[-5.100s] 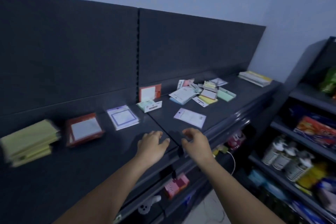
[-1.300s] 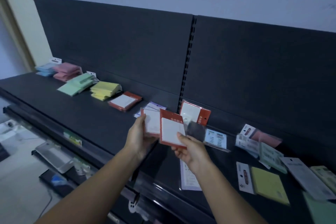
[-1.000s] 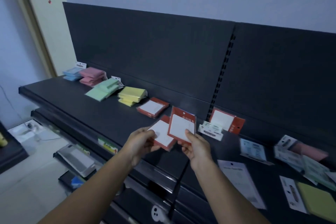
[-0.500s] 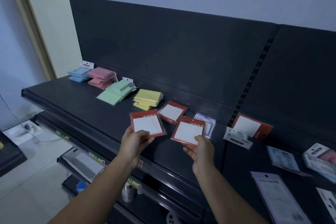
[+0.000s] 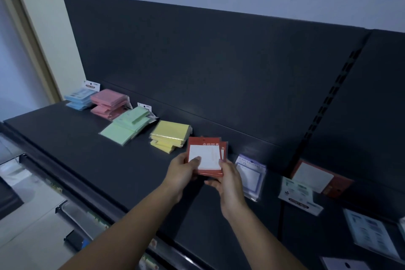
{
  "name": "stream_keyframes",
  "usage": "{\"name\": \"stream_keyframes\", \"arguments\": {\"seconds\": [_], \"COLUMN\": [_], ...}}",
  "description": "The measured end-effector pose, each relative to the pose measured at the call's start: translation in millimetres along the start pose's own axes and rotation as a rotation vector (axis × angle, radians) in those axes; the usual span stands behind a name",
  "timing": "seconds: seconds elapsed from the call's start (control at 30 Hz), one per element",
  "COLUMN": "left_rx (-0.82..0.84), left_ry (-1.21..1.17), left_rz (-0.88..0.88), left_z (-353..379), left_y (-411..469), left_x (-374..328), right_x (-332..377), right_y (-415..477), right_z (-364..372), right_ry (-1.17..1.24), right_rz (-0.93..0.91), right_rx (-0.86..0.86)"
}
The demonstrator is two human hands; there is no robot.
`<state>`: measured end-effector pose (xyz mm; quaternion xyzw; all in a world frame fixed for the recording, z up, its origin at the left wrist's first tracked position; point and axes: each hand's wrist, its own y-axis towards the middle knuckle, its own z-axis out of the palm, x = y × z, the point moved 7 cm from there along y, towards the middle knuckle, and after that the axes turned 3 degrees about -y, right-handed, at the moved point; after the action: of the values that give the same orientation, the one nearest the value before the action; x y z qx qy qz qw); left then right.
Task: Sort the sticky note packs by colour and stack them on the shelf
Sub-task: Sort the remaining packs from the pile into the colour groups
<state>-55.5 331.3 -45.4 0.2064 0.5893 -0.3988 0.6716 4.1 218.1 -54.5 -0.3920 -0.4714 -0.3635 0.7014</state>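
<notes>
The two red packs (image 5: 205, 156), held apart half a second ago with one in each hand, now overlap as a single bundle; the left hand (image 5: 182, 173) and right hand (image 5: 230, 182) are drawn close together and grip it from either side; the bundle now sits farther forward over the shelf (image 5: 109, 160), just right of the yellow stack (image 5: 171, 136), hiding the spot where a third one lay; five seconds ago both hands were empty.

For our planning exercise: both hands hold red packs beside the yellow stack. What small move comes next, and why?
Probably set the red packs down on the shelf just right of the yellow stack. The left hand and right hand grip them together, and the blue stack, pink stack, green stack and yellow one lie in a row, so red likely continues it.
</notes>
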Motion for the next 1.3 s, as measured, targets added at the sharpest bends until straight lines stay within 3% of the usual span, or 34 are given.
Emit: {"name": "stream_keyframes", "arguments": {"seconds": [0.17, 0.47, 0.57, 0.67, 0.83, 1.13, 1.3], "left_rx": [-0.167, -0.146, 0.006, 0.078, 0.015, -0.022, -0.069], "left_ry": [0.146, 0.829, 0.782, 0.681, 0.569, 0.619, 0.675], "left_rz": [0.128, 0.399, 0.57, 0.602, 0.549, 0.492, 0.594], "left_z": [-1.7, -2.8, 2.9, 5.6, -2.9, -18.7, -24.3], "left_y": [33.4, 63.5, 61.3, 61.2, 72.8, 84.8, 66.2], "left_x": [-13.6, -10.0, -5.4, -0.4, -1.0, -0.6, -10.0], "right_x": [8.2, -3.1, -9.6, -11.1, -6.4, -0.9, -21.1], "right_y": [32.1, 58.4, 53.6, 52.3, 58.8, 53.8, 29.3], "right_z": [-1.1, 3.9, 11.9, 15.4, 21.8, 41.9, 32.4], "right_ry": [-0.281, -0.733, -0.797, -0.801, -0.811, -0.81, -0.782], "right_rz": [-0.19, -0.29, -0.348, -0.393, -0.416, -0.417, -0.336], "right_rx": [-0.045, -0.182, -0.214, -0.245, -0.236, -0.241, -0.304]}}
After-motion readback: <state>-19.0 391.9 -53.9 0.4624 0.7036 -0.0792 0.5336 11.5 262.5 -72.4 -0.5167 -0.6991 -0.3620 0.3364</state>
